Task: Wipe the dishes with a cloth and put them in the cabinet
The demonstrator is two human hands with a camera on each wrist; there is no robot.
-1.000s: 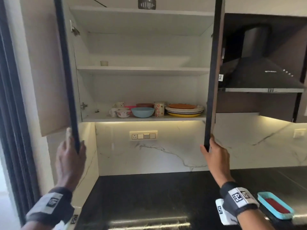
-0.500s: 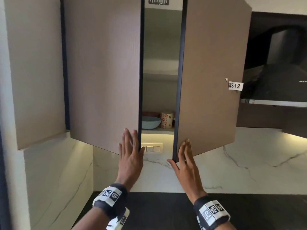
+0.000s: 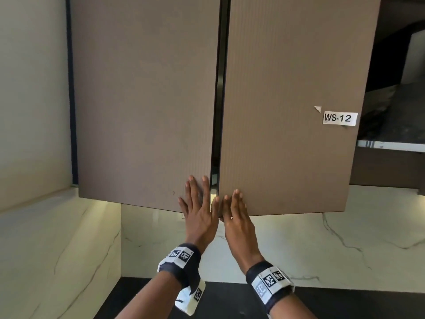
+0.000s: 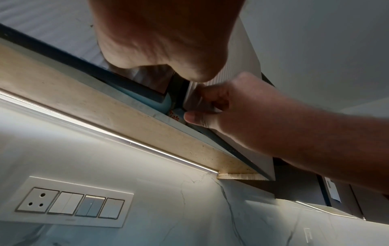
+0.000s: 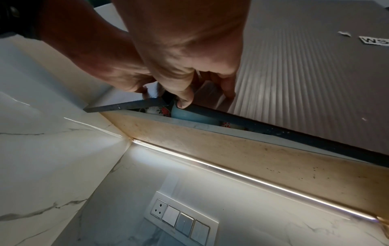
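Left hand (image 3: 199, 215): fingers straight, slightly spread, flat against the lower right corner of the left door (image 3: 145, 100). Right hand (image 3: 236, 221): fingers straight, close together, flat on the lower left corner of the right door (image 3: 287, 88); thumb at its edge. Cabinet doors: brown, finely ribbed, matte, dark-edged; narrow gap between them. Through the gap, wrist views show a blue bowl (image 5: 189, 114) and floral cup (image 5: 162, 110) on the shelf. White label (image 3: 340, 118) reads "WS-12". Marble-veined wall (image 3: 299, 245); black bench (image 3: 230, 300) below.

Blue bowl (image 5: 189, 116) and flowered cup (image 5: 160, 111) mostly hidden behind nearly closed cabinet doors (image 3: 147, 100).
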